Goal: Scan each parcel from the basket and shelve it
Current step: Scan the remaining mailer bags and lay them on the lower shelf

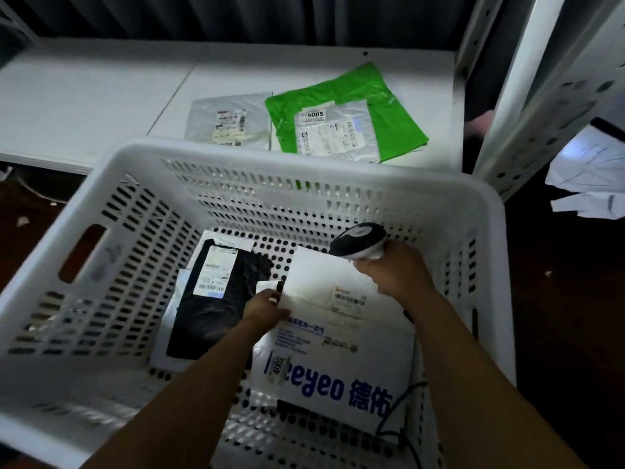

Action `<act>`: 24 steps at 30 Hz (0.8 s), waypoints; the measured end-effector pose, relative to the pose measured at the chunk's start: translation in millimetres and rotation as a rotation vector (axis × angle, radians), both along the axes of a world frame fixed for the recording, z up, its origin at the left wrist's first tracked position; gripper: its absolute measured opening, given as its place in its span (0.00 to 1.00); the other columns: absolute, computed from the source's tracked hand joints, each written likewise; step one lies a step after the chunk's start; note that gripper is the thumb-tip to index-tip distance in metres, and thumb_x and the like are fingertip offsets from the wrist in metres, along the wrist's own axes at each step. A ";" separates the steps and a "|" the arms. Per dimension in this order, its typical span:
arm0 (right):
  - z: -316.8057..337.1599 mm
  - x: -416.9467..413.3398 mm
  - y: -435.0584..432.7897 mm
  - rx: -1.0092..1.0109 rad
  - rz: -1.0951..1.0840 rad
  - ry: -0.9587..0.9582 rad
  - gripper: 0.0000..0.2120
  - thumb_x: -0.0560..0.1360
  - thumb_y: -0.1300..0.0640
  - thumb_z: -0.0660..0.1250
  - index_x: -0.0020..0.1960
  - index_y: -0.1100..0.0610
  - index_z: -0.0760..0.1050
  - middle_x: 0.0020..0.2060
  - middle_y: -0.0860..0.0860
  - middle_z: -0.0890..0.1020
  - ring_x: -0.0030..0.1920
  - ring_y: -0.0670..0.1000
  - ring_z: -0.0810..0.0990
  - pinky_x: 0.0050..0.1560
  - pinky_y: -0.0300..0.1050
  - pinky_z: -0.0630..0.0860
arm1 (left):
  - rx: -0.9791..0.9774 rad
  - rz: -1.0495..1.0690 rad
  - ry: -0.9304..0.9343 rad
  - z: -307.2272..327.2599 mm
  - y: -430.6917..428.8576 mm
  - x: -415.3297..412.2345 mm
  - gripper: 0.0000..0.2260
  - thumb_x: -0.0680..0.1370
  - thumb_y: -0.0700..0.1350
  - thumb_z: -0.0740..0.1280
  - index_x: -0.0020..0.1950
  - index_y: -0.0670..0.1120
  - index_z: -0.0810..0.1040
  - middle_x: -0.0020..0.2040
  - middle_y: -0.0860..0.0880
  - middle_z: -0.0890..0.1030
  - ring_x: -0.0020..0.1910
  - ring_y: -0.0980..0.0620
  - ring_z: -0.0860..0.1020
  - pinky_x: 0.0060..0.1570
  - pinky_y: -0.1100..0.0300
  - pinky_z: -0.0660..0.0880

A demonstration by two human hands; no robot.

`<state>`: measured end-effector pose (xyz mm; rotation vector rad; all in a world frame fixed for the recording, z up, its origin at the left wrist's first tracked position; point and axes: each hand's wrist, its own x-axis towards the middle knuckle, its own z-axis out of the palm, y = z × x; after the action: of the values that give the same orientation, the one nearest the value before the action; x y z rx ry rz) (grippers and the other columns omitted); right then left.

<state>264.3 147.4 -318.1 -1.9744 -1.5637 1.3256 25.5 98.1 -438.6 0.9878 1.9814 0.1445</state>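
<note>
Fingers (270,295) of the left hand (265,309) pinched the left edge of the white parcel (318,279), which lay in the basket (304,154) with its long axis running near wall to far wall. The right hand (397,274) gripped the scanner (360,243) over the parcel's far end, the barcode label (350,299) between both hands.

White parcel (319,279) tilted in white basket (304,156), black parcel (209,319) beside

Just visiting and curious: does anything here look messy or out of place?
Only small things. The green parcel lies skewed and wrinkled on the white shelf. Right of the shelf post, crumpled white sheets lie in a heap. Nothing in the basket looks damaged.
</note>
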 end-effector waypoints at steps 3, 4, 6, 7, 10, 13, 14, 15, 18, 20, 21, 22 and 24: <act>6.8 -2.9 -3.9 0.015 -0.013 0.002 0.16 0.73 0.54 0.70 0.50 0.67 0.80 0.44 0.64 0.84 0.46 0.62 0.84 0.52 0.59 0.80 | -0.017 0.069 -0.097 9.9 -10.9 1.2 0.13 0.70 0.39 0.76 0.50 0.42 0.77 0.51 0.40 0.82 0.44 0.44 0.80 0.47 0.51 0.79; 9.1 -3.4 -5.9 0.019 -0.017 0.008 0.16 0.73 0.54 0.71 0.50 0.68 0.80 0.44 0.64 0.84 0.46 0.63 0.83 0.51 0.59 0.80 | -0.043 0.056 -0.129 14.8 -15.6 3.6 0.13 0.70 0.40 0.76 0.51 0.41 0.77 0.50 0.40 0.81 0.42 0.46 0.80 0.45 0.52 0.79; 16.7 -4.1 -12.4 0.027 -0.021 0.021 0.16 0.72 0.54 0.71 0.49 0.68 0.80 0.43 0.65 0.84 0.45 0.63 0.84 0.49 0.58 0.80 | -0.059 -0.003 -0.147 25.5 -24.7 13.7 0.17 0.71 0.40 0.76 0.56 0.39 0.75 0.52 0.42 0.79 0.46 0.47 0.78 0.45 0.56 0.77; 21.2 -4.7 -16.1 0.029 -0.019 0.028 0.16 0.72 0.53 0.71 0.48 0.68 0.80 0.41 0.64 0.84 0.42 0.62 0.84 0.48 0.58 0.80 | -0.035 -0.006 -0.127 30.4 -27.5 18.9 0.19 0.71 0.41 0.76 0.59 0.39 0.74 0.53 0.44 0.77 0.49 0.47 0.77 0.47 0.57 0.75; 41.5 -3.9 -24.3 0.016 -0.001 0.046 0.16 0.71 0.53 0.72 0.45 0.67 0.80 0.34 0.63 0.82 0.32 0.57 0.80 0.41 0.55 0.79 | 0.133 -0.036 -0.043 56.8 -30.9 30.8 0.09 0.73 0.41 0.73 0.51 0.43 0.78 0.47 0.48 0.78 0.49 0.49 0.77 0.46 0.60 0.74; 76.2 -1.9 -33.6 0.006 0.026 0.079 0.11 0.72 0.54 0.73 0.46 0.63 0.80 0.30 0.55 0.79 0.28 0.51 0.77 0.34 0.45 0.74 | 0.312 -0.040 -0.136 97.1 -37.5 23.7 0.09 0.77 0.35 0.68 0.57 0.38 0.78 0.40 0.47 0.79 0.36 0.54 0.78 0.36 0.64 0.74; 87.9 -0.8 -36.8 0.022 0.030 0.110 0.09 0.72 0.55 0.73 0.46 0.61 0.80 0.32 0.55 0.80 0.28 0.50 0.77 0.32 0.41 0.74 | 0.369 -0.027 -0.176 111.5 -41.0 17.2 0.09 0.78 0.33 0.66 0.58 0.37 0.76 0.37 0.47 0.79 0.30 0.59 0.77 0.31 0.67 0.73; 99.2 0.1 -39.8 0.050 0.031 0.145 0.07 0.72 0.56 0.74 0.45 0.59 0.80 0.33 0.54 0.80 0.30 0.49 0.77 0.30 0.37 0.73 | 0.433 -0.024 -0.170 124.5 -44.3 8.6 0.07 0.79 0.34 0.65 0.56 0.40 0.76 0.36 0.50 0.79 0.28 0.63 0.76 0.29 0.70 0.71; 137.4 1.8 -48.0 0.152 0.027 0.161 0.05 0.71 0.56 0.75 0.42 0.53 0.79 0.33 0.50 0.81 0.33 0.47 0.79 0.30 0.34 0.72 | 0.614 0.020 -0.130 171.5 -58.9 -23.7 0.07 0.79 0.38 0.66 0.53 0.49 0.76 0.44 0.51 0.80 0.40 0.64 0.77 0.40 0.74 0.71; 162.5 2.9 -50.3 0.151 -0.016 0.195 0.06 0.71 0.58 0.74 0.38 0.56 0.78 0.27 0.51 0.79 0.28 0.50 0.77 0.30 0.39 0.72 | 0.712 0.038 -0.143 195.8 -69.9 -46.6 0.06 0.78 0.36 0.66 0.53 0.45 0.78 0.46 0.47 0.82 0.43 0.53 0.80 0.39 0.72 0.74; 177.1 2.5 -52.1 0.140 -0.056 0.241 0.08 0.73 0.60 0.72 0.37 0.58 0.76 0.26 0.53 0.76 0.25 0.52 0.74 0.29 0.40 0.71 | 0.753 0.062 -0.141 208.6 -74.9 -57.1 0.06 0.78 0.35 0.66 0.54 0.43 0.79 0.46 0.45 0.83 0.42 0.53 0.81 0.38 0.72 0.75; 190.0 2.5 -54.4 0.126 -0.108 0.294 0.09 0.74 0.61 0.71 0.37 0.60 0.75 0.26 0.56 0.74 0.24 0.52 0.72 0.27 0.41 0.70 | 0.784 0.093 -0.146 220.5 -79.1 -64.7 0.07 0.78 0.35 0.66 0.55 0.41 0.79 0.48 0.43 0.83 0.41 0.57 0.81 0.39 0.74 0.74; 217.3 1.3 -62.0 0.118 -0.189 0.377 0.10 0.76 0.62 0.69 0.36 0.61 0.73 0.26 0.57 0.72 0.22 0.52 0.70 0.25 0.40 0.69 | 0.852 0.096 -0.107 244.1 -84.2 -76.7 0.11 0.78 0.35 0.66 0.61 0.38 0.77 0.54 0.44 0.82 0.46 0.62 0.80 0.43 0.77 0.73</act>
<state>265.5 85.4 -100.8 -1.6382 -1.2189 1.3938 -51.3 13.9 -194.5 1.3566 1.8716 1.1391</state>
